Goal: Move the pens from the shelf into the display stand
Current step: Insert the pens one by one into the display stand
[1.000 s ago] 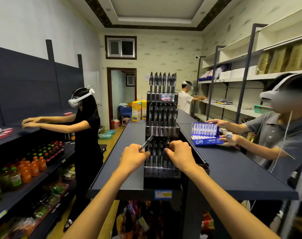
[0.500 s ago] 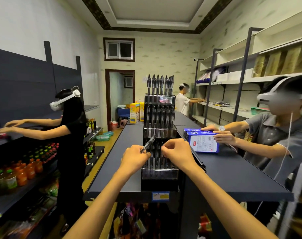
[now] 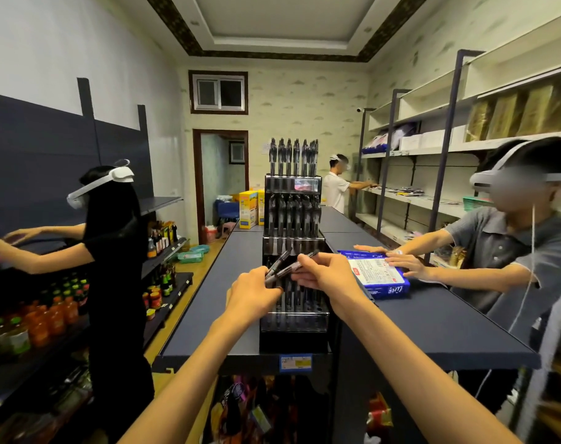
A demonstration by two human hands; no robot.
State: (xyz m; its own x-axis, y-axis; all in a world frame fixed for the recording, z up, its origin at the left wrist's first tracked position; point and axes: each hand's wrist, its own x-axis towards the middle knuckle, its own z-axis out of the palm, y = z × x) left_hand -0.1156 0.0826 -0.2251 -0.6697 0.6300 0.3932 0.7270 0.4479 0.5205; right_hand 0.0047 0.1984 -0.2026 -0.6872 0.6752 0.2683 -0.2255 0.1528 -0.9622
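**Pens passing between hands at the lowest tier**

Over the front tier of the display stand [image 3: 293, 248], in the head view, both hands meet. The left hand [image 3: 252, 294] grips a small bundle of dark pens [image 3: 277, 262], tips angled up and right. The right hand [image 3: 329, 274] now pinches one pen [image 3: 296, 267] out of that bundle; half a second ago its fingers were curled by the slots with no pen in them. That suggests the next pen is about to be slotted. Beside the stand, another person's blue box [image 3: 380, 278] now lies flatter on the counter [image 3: 433, 318] than earlier.
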